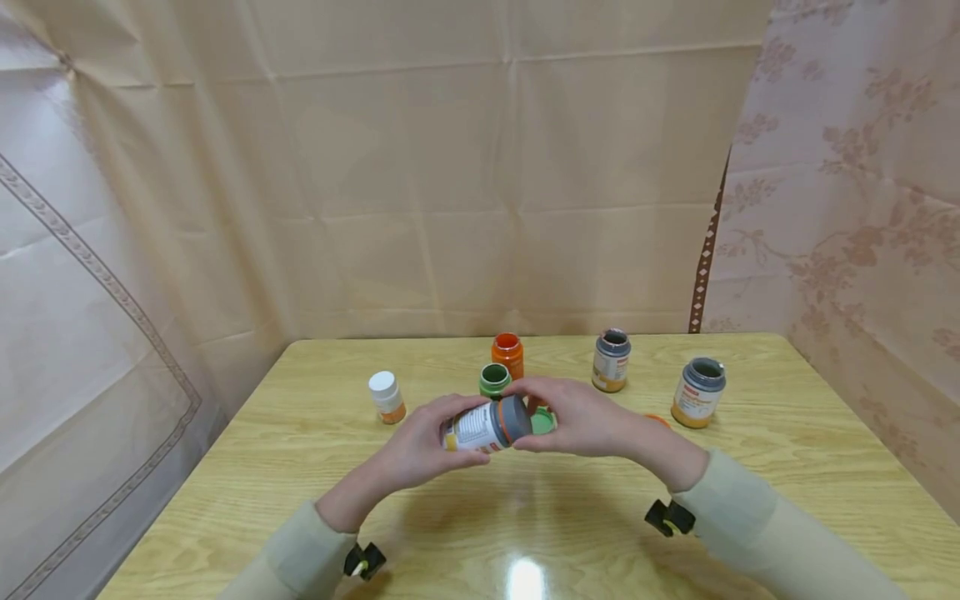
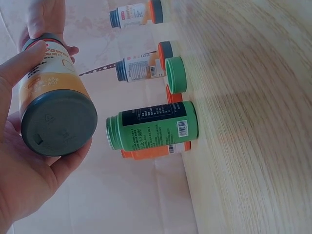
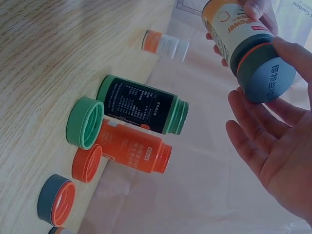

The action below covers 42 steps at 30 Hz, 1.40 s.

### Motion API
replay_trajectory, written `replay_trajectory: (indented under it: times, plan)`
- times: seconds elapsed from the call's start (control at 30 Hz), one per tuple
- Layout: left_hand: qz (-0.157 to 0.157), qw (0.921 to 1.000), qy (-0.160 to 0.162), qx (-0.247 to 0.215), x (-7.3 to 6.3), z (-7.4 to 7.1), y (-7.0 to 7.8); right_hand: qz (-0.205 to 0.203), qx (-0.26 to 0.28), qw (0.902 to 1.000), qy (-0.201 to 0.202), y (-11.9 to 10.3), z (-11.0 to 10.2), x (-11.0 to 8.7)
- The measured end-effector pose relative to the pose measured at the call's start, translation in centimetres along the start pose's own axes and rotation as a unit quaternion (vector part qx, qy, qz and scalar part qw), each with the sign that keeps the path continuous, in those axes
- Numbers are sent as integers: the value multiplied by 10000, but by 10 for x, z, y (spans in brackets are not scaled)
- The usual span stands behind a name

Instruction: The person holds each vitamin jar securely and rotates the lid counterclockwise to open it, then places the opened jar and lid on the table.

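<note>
Over the table, my left hand (image 1: 416,446) grips a supplement bottle (image 1: 472,429) round its body, with thumb and fingers on opposite sides. The bottle has a white and orange label and leans over to the right, its dark base facing the left wrist view. Its dark grey cap (image 3: 267,73) is on, with an orange ring below it. My right hand (image 1: 585,417) holds this cap between thumb and fingertips. Just behind the hands stand an uncapped green bottle (image 2: 151,126) and an uncapped orange bottle (image 3: 134,146). A green cap (image 3: 85,123) lies near them.
Two uncapped grey-necked bottles stand at the right, one farther back (image 1: 611,367) and one nearer (image 1: 697,402). A small white-capped bottle (image 1: 387,398) stands at the left. An orange cap (image 3: 87,163) and a grey cap (image 3: 56,200) lie on the wooden table (image 1: 262,500). Curtains hang behind.
</note>
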<state>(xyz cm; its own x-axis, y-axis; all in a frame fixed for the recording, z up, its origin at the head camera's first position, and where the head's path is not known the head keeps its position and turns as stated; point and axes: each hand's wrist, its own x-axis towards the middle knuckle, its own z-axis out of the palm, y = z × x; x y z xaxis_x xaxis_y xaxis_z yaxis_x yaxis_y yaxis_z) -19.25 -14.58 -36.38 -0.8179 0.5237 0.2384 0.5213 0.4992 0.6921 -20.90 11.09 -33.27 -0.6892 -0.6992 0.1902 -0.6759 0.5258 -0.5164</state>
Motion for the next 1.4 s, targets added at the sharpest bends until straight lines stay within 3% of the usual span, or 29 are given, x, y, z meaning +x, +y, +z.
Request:
replay_trajectory:
  times: [0.27,0.53,0.7,1.0,1.23,1.4]
  plan:
    - [0,10000,11,-80,0,0,0,-223,92,9996,153,1,2,-1]
    - [165,9998,75,-93,-2,1,-1,378,298,9988,-45,0,5,0]
    - [180,9998,87,-67,-2,1,-1,473,153,9986,-192,1,6,0]
    - [124,9999,66,-22,-3,1,-2,324,131,9993,-134,0,5,1]
    - [173,9997,124,-131,-4,1,-6,-106,-47,9999,45,1,5,0]
    - [43,9998,154,-154,-5,1,-7,-384,-40,9992,137,1,5,0]
